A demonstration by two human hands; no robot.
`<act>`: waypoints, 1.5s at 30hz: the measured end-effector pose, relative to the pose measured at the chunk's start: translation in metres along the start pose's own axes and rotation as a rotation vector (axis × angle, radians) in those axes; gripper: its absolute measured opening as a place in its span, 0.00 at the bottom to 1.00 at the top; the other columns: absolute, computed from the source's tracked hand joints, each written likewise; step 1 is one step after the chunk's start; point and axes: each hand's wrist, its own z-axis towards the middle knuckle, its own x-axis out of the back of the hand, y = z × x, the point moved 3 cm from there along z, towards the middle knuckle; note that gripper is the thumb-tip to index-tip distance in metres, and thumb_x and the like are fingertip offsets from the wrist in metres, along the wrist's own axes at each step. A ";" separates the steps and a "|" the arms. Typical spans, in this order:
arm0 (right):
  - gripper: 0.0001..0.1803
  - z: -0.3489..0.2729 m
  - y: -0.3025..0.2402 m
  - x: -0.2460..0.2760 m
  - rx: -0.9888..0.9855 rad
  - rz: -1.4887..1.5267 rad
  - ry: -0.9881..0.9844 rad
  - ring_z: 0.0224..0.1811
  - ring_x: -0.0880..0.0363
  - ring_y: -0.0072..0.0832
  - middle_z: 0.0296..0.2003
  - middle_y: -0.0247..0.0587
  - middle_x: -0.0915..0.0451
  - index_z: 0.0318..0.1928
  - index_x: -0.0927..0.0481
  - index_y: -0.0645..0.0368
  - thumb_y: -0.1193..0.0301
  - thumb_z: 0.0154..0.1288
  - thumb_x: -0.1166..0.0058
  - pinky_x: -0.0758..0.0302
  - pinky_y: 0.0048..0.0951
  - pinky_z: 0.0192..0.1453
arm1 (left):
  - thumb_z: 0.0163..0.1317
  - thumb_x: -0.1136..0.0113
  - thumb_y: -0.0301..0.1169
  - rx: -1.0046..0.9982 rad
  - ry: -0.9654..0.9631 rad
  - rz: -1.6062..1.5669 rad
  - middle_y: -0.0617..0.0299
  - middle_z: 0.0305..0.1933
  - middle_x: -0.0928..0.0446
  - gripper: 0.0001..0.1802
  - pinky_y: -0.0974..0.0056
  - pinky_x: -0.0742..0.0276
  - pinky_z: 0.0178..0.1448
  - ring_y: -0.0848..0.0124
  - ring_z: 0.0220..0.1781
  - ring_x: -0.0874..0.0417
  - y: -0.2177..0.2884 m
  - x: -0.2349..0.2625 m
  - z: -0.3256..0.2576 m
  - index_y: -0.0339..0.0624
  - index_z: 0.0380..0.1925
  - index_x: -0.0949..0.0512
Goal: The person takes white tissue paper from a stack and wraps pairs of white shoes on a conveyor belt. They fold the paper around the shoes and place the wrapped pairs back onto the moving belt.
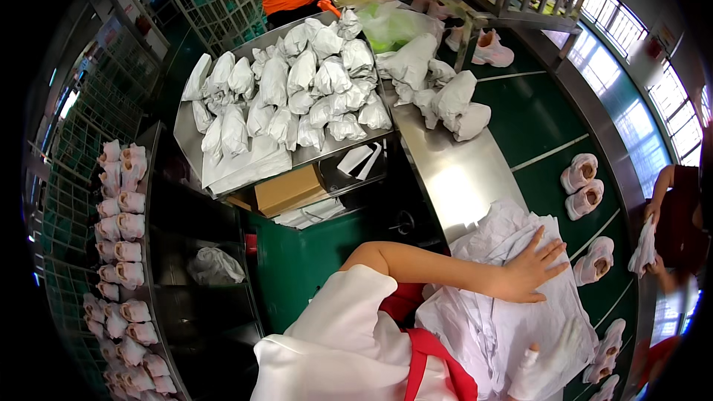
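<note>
Sleeve (319, 319) is filling the foreground; left hand (529, 271) is resting, fingers spread, on paper (471, 319); right hand's (546, 371) fingers, can't tell; bundles (275, 82) are sitting wrapped, shoes (587, 197) uncovered.

In the upper middle of the frame we see a broad, square grey steel table (192, 147), heaped with crumpled white paper-wrapped bundles (301, 70); flat white sheets (249, 169) lie along its lower edge. To its right, a long, shiny steel bench (445, 160) bears similar white bundles (457, 100) at its upper end and a rumpled stack of thin white paper (486, 234) lower down. Toward the right edge we find pinkish-white shoes (579, 174) on a green surface crossed by white lines (512, 119).
</note>
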 end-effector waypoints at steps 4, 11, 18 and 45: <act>0.44 0.000 -0.005 -0.041 0.063 -0.248 -0.113 0.69 0.41 0.56 0.65 0.62 0.37 0.65 0.34 0.68 0.39 0.70 0.69 0.48 0.52 0.73 | 0.59 0.39 0.43 -0.068 0.177 -0.222 0.46 0.72 0.44 0.39 0.38 0.57 0.75 0.48 0.75 0.47 -0.011 0.068 -0.022 0.41 0.68 0.40; 0.46 0.009 -0.014 -0.038 -0.056 -0.147 -0.195 0.70 0.44 0.57 0.67 0.62 0.40 0.68 0.37 0.64 0.40 0.62 0.62 0.50 0.54 0.73 | 0.57 0.40 0.29 0.491 0.638 0.357 0.47 0.65 0.32 0.28 0.50 0.40 0.71 0.49 0.68 0.33 -0.179 0.300 -0.185 0.41 0.60 0.30; 0.46 0.018 -0.032 -0.030 -0.042 -0.127 -0.192 0.70 0.43 0.57 0.67 0.62 0.38 0.67 0.36 0.63 0.38 0.62 0.65 0.50 0.53 0.73 | 0.42 0.25 0.41 1.330 0.340 1.274 0.47 0.78 0.62 0.57 0.19 0.59 0.65 0.44 0.78 0.62 -0.314 0.426 -0.396 0.70 0.72 0.48; 0.35 0.002 -0.010 -0.045 -0.040 -0.155 -0.114 0.67 0.39 0.58 0.63 0.59 0.34 0.63 0.31 0.64 0.48 0.69 0.64 0.48 0.55 0.73 | 0.46 0.32 0.41 1.043 0.763 1.299 0.36 0.66 0.36 0.36 0.48 0.40 0.70 0.44 0.69 0.37 -0.402 0.475 -0.499 0.49 0.59 0.27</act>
